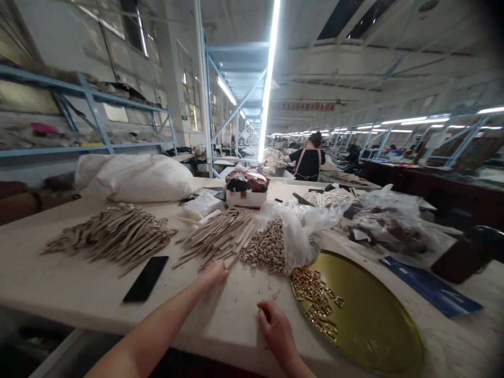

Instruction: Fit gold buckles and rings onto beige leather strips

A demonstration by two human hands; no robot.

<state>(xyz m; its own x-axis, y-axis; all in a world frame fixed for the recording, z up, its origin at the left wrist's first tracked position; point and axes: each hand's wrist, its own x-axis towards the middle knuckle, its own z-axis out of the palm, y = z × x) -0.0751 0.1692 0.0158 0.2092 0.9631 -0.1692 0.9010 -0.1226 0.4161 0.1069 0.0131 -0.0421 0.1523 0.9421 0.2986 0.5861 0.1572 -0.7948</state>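
Note:
My left hand (214,273) reaches forward over the white table (79,294) to the near end of a pile of thin beige strips (218,236); its fingers are curled at the strip ends, and what they hold is hidden. My right hand (275,328) rests near the table's front edge, fingers loosely curled, nothing visible in it. Just beyond lies a heap of small beige rings (268,249) spilling from a clear plastic bag (293,231). To the right, a round gold tray (374,325) holds several small gold buckles (315,302).
A second pile of strips (114,236) and a black phone (146,278) lie at left. A big white sack (134,176), a small box (247,191), plastic bags (389,220) and a blue folder (431,289) crowd the table. A person in black works far ahead (309,157).

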